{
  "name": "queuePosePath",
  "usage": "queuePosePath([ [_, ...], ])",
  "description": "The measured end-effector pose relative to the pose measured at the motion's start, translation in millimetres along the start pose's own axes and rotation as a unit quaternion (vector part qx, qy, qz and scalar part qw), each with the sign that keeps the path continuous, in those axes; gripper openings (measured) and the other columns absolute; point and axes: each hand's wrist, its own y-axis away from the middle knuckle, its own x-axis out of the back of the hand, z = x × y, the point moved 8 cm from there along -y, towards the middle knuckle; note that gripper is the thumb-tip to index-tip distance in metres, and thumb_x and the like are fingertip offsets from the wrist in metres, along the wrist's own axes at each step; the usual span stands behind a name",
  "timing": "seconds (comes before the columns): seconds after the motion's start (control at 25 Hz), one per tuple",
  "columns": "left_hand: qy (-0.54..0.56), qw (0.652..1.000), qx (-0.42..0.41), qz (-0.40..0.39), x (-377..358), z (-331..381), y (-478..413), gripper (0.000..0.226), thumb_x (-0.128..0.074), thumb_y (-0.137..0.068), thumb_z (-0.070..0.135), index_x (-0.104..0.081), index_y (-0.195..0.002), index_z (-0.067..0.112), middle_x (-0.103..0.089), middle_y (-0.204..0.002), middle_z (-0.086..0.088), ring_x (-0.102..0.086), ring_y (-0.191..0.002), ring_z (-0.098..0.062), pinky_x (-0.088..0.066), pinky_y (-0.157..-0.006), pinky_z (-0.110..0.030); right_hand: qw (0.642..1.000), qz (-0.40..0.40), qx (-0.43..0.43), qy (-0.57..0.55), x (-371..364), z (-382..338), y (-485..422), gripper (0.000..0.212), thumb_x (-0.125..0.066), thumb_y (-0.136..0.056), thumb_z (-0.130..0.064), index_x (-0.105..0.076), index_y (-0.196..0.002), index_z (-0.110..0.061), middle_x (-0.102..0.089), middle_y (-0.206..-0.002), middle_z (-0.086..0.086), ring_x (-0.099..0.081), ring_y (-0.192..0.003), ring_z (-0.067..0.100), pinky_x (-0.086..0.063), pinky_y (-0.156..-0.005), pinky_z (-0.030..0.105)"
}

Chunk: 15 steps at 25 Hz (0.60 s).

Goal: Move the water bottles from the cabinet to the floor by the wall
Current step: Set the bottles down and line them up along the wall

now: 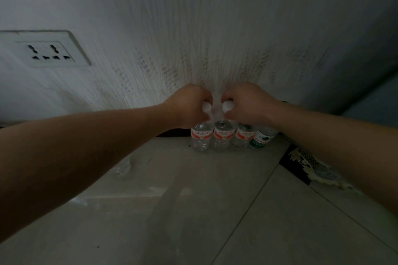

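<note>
At frame centre, the left hand (189,105) and right hand (251,104) each curl their fingers round a white-capped neck of the clear plastic red-labelled water bottles (223,135), which stand upright directly beneath them on the pale tiled floor (193,211), touching the white textured wall (215,38).

Red-labelled bottles (223,135), one green-labelled bottle (260,139)

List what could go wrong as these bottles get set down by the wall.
1. The left hand and right hand each grip a red-label bottle only at its cap, so one could slip or swing on release.
2. All four stand tightly together in a row; a nudge could topple a neighbour, such as the green-label bottle, and perhaps the rest.
</note>
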Motion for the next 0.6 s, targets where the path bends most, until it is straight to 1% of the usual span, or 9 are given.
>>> queuePosePath([
  [0.12, 0.004, 1.0, -0.002, -0.001, -0.7, -0.5, -0.2, 0.032, -0.079, -0.076, 0.025, -0.07, -0.105, 0.015, -0.068, -0.098, -0.002, -0.062, -0.091, -0.018, -0.045, -0.072, -0.029, 1.0, 0.0, -0.001, -0.002, -1.3, 2.0, -0.5, 0.032, -0.075, -0.074, -0.025, -0.071, -0.102, -0.012, -0.067, -0.098, 0.007, -0.06, -0.087, 0.022, -0.041, -0.068, 0.029],
  [0.2, 0.004, 1.0, -0.009, -0.003, -1.8, -0.1, -0.3, 0.029, -0.079, -0.075, 0.025, -0.07, -0.101, 0.016, -0.068, -0.094, -0.001, -0.061, -0.088, -0.018, -0.042, -0.07, -0.028, 1.0, -0.001, -0.005, -0.013, -2.6, 3.4, 0.1, 0.032, -0.075, -0.073, -0.024, -0.071, -0.103, -0.013, -0.066, -0.098, 0.005, -0.059, -0.087, 0.02, -0.04, -0.068, 0.027],
  [0.28, 0.006, 1.0, -0.01, -0.003, -2.7, 0.0, -0.1, 0.028, -0.08, -0.075, 0.024, -0.069, -0.1, 0.016, -0.067, -0.093, -0.001, -0.061, -0.087, -0.018, -0.044, -0.07, -0.03, 1.0, -0.002, -0.008, -0.019, -2.8, 3.9, 1.3, 0.033, -0.074, -0.073, -0.022, -0.07, -0.104, -0.013, -0.067, -0.099, 0.006, -0.059, -0.087, 0.02, -0.043, -0.07, 0.029],
  [0.36, 0.011, 1.0, -0.011, 0.0, -2.6, 0.7, 0.7, 0.029, -0.08, -0.074, 0.023, -0.069, -0.101, 0.016, -0.068, -0.095, -0.002, -0.061, -0.088, -0.019, -0.049, -0.074, -0.034, 1.0, -0.003, -0.009, -0.018, -2.8, 3.8, 2.3, 0.033, -0.074, -0.073, -0.021, -0.07, -0.105, -0.012, -0.067, -0.1, 0.007, -0.06, -0.089, 0.022, -0.049, -0.074, 0.033],
  [0.44, 0.017, 1.0, -0.013, 0.004, -1.6, 1.6, 0.9, 0.032, -0.08, -0.074, 0.022, -0.068, -0.103, 0.015, -0.068, -0.098, -0.003, -0.061, -0.09, -0.019, -0.051, -0.078, -0.036, 1.0, -0.004, -0.013, -0.019, -3.2, 4.6, 2.7, 0.034, -0.073, -0.074, -0.022, -0.069, -0.107, -0.013, -0.068, -0.101, 0.008, -0.061, -0.091, 0.024, -0.051, -0.077, 0.036],
  [0.52, 0.021, 1.0, -0.011, 0.003, -1.7, 1.4, 0.6, 0.035, -0.081, -0.074, 0.022, -0.067, -0.106, 0.015, -0.067, -0.1, -0.002, -0.06, -0.091, -0.018, -0.051, -0.079, -0.035, 1.0, -0.008, -0.016, -0.023, -4.2, 6.0, 2.4, 0.036, -0.072, -0.075, -0.023, -0.068, -0.109, -0.014, -0.067, -0.103, 0.008, -0.062, -0.093, 0.025, -0.052, -0.08, 0.038],
  [0.6, 0.02, 1.0, -0.009, 0.002, -2.0, 0.7, 0.2, 0.037, -0.081, -0.074, 0.023, -0.067, -0.107, 0.016, -0.066, -0.101, -0.001, -0.059, -0.091, -0.017, -0.05, -0.077, -0.033, 0.999, -0.016, -0.021, -0.024, -6.2, 7.8, 2.3, 0.037, -0.073, -0.075, -0.023, -0.067, -0.11, -0.016, -0.067, -0.104, 0.006, -0.061, -0.092, 0.023, -0.052, -0.078, 0.036],
])
